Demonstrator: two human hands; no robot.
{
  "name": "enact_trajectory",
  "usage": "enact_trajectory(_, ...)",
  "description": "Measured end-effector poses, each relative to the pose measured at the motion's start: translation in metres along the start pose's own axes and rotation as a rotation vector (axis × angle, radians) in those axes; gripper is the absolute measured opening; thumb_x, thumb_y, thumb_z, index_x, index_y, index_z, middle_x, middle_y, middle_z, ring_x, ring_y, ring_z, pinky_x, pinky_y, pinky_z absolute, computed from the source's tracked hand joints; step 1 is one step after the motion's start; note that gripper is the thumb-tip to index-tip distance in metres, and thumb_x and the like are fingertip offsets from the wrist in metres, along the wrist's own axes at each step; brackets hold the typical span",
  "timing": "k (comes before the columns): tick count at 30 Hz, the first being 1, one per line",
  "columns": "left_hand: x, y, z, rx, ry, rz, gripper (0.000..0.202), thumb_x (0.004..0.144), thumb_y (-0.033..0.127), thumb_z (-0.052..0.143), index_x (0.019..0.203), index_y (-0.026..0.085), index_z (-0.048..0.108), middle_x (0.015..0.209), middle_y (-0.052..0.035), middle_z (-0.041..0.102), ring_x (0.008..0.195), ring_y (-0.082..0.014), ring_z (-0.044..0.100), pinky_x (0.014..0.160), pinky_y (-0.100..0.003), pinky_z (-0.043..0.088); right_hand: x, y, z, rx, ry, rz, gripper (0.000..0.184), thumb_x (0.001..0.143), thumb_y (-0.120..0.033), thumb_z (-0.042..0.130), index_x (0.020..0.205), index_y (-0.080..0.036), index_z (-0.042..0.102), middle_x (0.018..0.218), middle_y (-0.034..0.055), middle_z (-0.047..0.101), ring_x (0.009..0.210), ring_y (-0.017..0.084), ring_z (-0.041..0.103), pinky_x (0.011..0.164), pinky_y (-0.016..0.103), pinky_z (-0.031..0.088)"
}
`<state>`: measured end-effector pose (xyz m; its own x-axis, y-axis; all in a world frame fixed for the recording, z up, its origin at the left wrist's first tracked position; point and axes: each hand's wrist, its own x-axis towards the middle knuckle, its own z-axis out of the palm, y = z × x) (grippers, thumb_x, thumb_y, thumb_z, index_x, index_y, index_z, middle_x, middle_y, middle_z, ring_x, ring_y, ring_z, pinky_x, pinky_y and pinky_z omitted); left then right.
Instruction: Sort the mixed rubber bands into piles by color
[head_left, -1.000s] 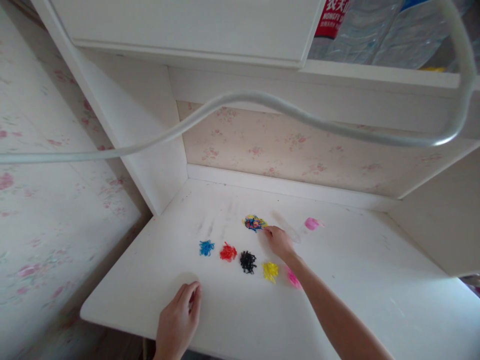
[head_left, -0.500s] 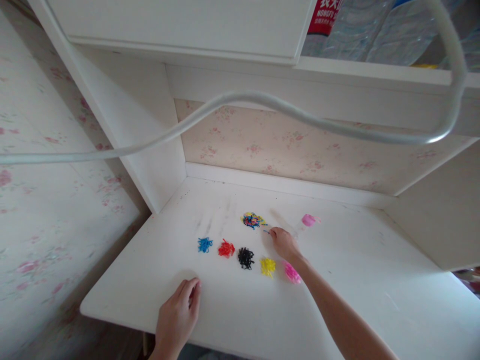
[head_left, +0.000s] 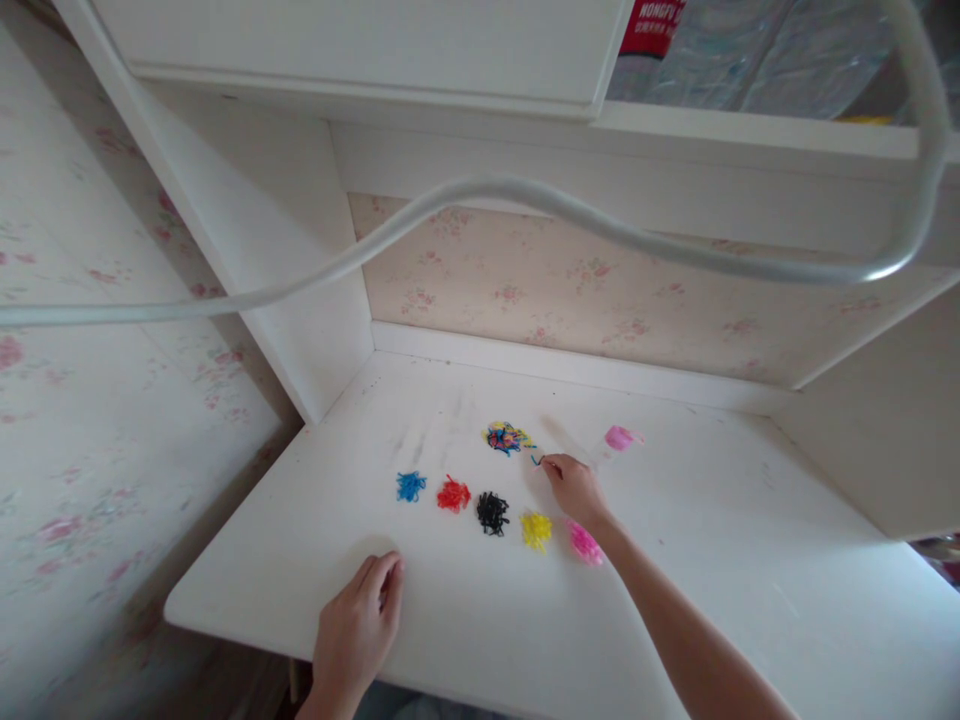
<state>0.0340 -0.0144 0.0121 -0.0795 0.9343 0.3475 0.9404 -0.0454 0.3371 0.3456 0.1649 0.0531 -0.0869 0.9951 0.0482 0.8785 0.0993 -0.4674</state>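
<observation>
Head view, right hand: the right hand point(head_left: 573, 487) pinches thumb and forefinger together, a thin blue rubber-like loop point(head_left: 535, 460) poking out from the tips, just beside the mixed heap.
Left hand: the left hand point(head_left: 359, 612) rests near the front edge, fingers loosely curled; I cannot tell whether anything is inside.
Mixed heap: a flat tangle of thin yellow, blue, pink and dark loops point(head_left: 508, 438), behind the row, a few strands straggling toward the right hand.
Row, left to right: a spiky blue pile point(head_left: 410, 487); a glossy red pile point(head_left: 453, 494); a dense black pile point(head_left: 492, 514); a loose yellow pile point(head_left: 536, 531); a bright pink pile point(head_left: 585, 543) close beside the right forearm. All five stand apart.
Far right of the heap: a small pink bundle point(head_left: 620, 437), too small to identify.
Surface: a white desk point(head_left: 255, 560) with grey smudges behind the blue pile.
Above: a curved white tube point(head_left: 510, 188) crosses in front.
</observation>
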Motion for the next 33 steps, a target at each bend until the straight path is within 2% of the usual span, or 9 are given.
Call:
enact_trajectory(3,0.000,0.000,-0.001,0.002,-0.003,0.005,0.018,0.091,0.033,0.042,0.095,0.024,0.058,0.077,0.0006,0.066,0.060,-0.0109,0.063,0.052,-0.019,0.042,-0.011,-0.002,-0.008,0.051,0.070,-0.029,0.033,0.088,-0.032,0.038,0.093,-0.021,0.069,0.097,0.0040,0.069,0.088,0.017,0.061,0.078,0.024,0.043)
enact_trajectory(6,0.001,0.000,-0.001,0.009,-0.003,0.017,0.018,0.091,0.032,0.042,0.095,0.024,0.058,0.078,0.0008,0.066,0.060,-0.0106,0.063,0.052,-0.019,0.043,-0.035,0.001,-0.019,0.088,0.140,-0.037,0.038,0.090,-0.039,0.035,0.095,-0.021,0.067,0.095,0.0052,0.069,0.086,0.017,0.062,0.077,0.025,0.044)
enact_trajectory(11,0.000,-0.001,0.000,0.007,0.001,0.031,0.018,0.090,0.032,0.043,0.094,0.024,0.059,0.078,0.0005,0.067,0.060,-0.0111,0.063,0.051,-0.019,0.042,-0.087,0.029,-0.026,0.079,0.263,0.017,0.039,0.090,-0.045,0.037,0.096,-0.022,0.067,0.083,0.0042,0.068,0.070,0.014,0.060,0.068,0.022,0.045)
enact_trajectory(15,-0.001,-0.001,0.001,-0.057,-0.001,0.010,0.018,0.090,0.033,0.045,0.095,0.024,0.060,0.079,0.0012,0.067,0.059,-0.0100,0.063,0.051,-0.018,0.043,-0.117,0.053,-0.021,-0.004,0.227,0.076,0.039,0.090,-0.048,0.037,0.097,-0.024,0.067,0.080,0.0026,0.066,0.063,0.012,0.059,0.062,0.021,0.043)
enact_trajectory(18,0.007,0.004,-0.003,-0.182,-0.030,0.018,0.020,0.091,0.034,0.043,0.094,0.024,0.059,0.079,0.0008,0.066,0.059,-0.0093,0.062,0.055,-0.018,0.046,-0.126,0.059,-0.017,-0.028,0.182,0.091,0.039,0.090,-0.049,0.037,0.099,-0.026,0.067,0.079,0.0016,0.065,0.061,0.011,0.058,0.059,0.020,0.041)
enact_trajectory(22,0.031,0.023,-0.015,-0.326,-0.103,0.050,0.024,0.092,0.036,0.041,0.095,0.022,0.061,0.076,-0.0011,0.065,0.061,-0.0104,0.059,0.057,-0.020,0.046,-0.130,0.060,-0.018,0.008,0.202,0.102,0.040,0.090,-0.050,0.037,0.097,-0.026,0.068,0.078,0.0015,0.064,0.061,0.011,0.058,0.060,0.019,0.042)
enact_trajectory(27,0.081,0.061,-0.026,-0.383,-0.190,0.136,0.028,0.092,0.035,0.039,0.091,0.022,0.063,0.078,-0.0021,0.065,0.065,-0.0110,0.058,0.061,-0.021,0.046,-0.137,0.062,-0.018,0.086,0.251,0.153,0.039,0.088,-0.051,0.039,0.092,-0.025,0.068,0.075,0.0009,0.064,0.060,0.012,0.058,0.062,0.021,0.043)
enact_trajectory(30,0.116,0.082,-0.017,-0.316,-0.221,0.221,0.028,0.092,0.032,0.039,0.086,0.021,0.064,0.083,-0.0024,0.067,0.073,-0.0121,0.061,0.068,-0.023,0.047,-0.144,0.063,-0.013,0.167,0.272,0.224,0.040,0.086,-0.054,0.041,0.091,-0.025,0.068,0.078,0.0016,0.066,0.062,0.013,0.058,0.063,0.022,0.044)
enact_trajectory(33,0.149,0.099,0.002,-0.201,-0.266,0.275,0.024,0.089,0.027,0.043,0.085,0.021,0.065,0.084,-0.0017,0.068,0.073,-0.0121,0.062,0.070,-0.023,0.046,-0.150,0.067,-0.005,0.278,0.330,0.395,0.043,0.082,-0.057,0.044,0.091,-0.023,0.069,0.091,0.0033,0.070,0.072,0.016,0.063,0.067,0.023,0.047)
